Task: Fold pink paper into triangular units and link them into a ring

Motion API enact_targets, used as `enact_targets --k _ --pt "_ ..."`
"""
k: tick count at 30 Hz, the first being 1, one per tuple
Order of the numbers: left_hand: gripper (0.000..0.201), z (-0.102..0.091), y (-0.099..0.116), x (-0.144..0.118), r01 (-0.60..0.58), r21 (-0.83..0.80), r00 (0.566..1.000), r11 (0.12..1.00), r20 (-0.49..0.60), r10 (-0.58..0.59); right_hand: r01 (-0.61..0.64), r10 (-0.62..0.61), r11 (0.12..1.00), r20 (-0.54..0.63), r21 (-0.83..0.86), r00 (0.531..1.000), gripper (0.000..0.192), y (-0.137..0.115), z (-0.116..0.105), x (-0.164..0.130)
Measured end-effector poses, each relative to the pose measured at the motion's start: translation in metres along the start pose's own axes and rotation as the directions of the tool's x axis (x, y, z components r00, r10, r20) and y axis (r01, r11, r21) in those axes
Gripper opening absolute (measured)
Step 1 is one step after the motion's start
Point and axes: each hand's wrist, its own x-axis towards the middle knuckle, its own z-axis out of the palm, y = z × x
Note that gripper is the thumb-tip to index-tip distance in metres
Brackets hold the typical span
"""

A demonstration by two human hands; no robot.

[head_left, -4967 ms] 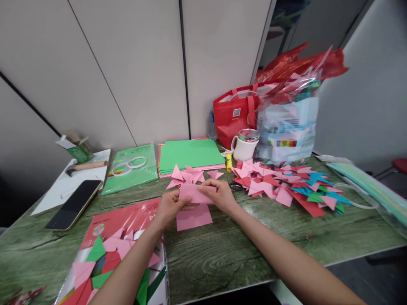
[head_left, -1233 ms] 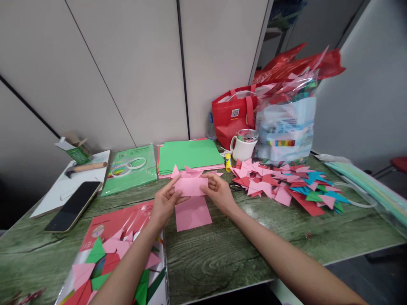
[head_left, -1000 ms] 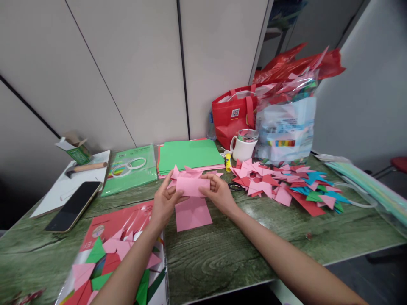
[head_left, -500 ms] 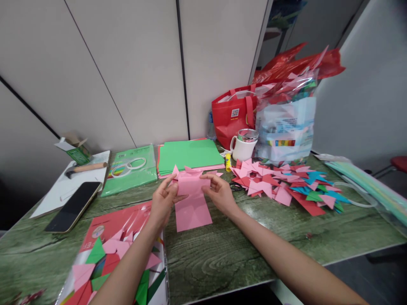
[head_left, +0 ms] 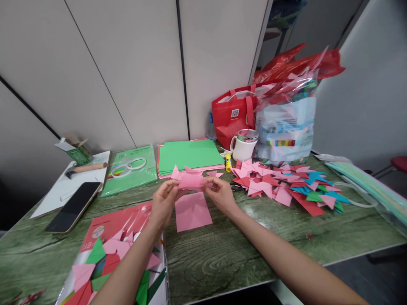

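My left hand (head_left: 163,202) and my right hand (head_left: 221,195) pinch the two ends of a folded pink paper piece (head_left: 191,181), held just above the green wood-grain table (head_left: 222,254). Under it a flat pink paper square (head_left: 192,211) lies on the table. Several small folded pink shapes (head_left: 178,173) sit just behind my hands.
A green paper stack (head_left: 189,155) lies behind. A heap of folded paper shapes (head_left: 286,186) spreads to the right, near a white mug (head_left: 244,146), a red bag (head_left: 233,116) and a plastic bag (head_left: 286,127). A phone (head_left: 73,206) lies left; a paper pack (head_left: 117,258) front left.
The pink piece between my hands was held upright and flat; now it is tipped flatter and lower, folded narrower. Both hands stayed in about the same place.
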Motion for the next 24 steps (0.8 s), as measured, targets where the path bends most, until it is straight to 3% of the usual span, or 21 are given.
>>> enact_targets --k 4,7,12,18,20,24 --pt "0.026 0.0016 0.0033 0.0001 0.046 -0.072 0.999 0.996 0.008 -0.046 -0.043 0.043 0.998 -0.001 0.044 0.999 0.012 0.0016 0.0003 -0.0006" --pt "0.026 0.0014 0.0045 -0.0004 0.16 -0.089 0.987 0.983 0.018 -0.159 0.008 -0.007 0.996 -0.009 0.085 1.0 0.009 0.0037 -0.0005 -0.0001" --pt "0.031 0.0028 0.0043 -0.0044 0.416 -0.016 0.908 0.909 0.058 -0.415 0.096 -0.104 0.993 0.146 0.063 0.984 0.015 0.0034 -0.0026 -0.0003" --pt "0.027 0.0019 0.0011 -0.0086 0.514 0.053 0.839 0.856 0.176 -0.515 0.155 -0.139 0.985 0.189 -0.072 0.972 0.018 0.0068 0.0005 -0.0025" --pt "0.024 0.0008 0.0005 -0.0083 0.509 0.042 0.845 0.86 0.167 -0.509 0.169 -0.147 0.978 0.177 -0.118 0.973 0.023 0.0069 0.0004 -0.0025" --pt "0.019 0.0002 0.0017 -0.0057 0.417 -0.038 0.907 0.908 0.085 -0.413 0.185 -0.143 0.911 0.138 -0.368 0.98 0.039 0.0002 -0.0072 0.0007"
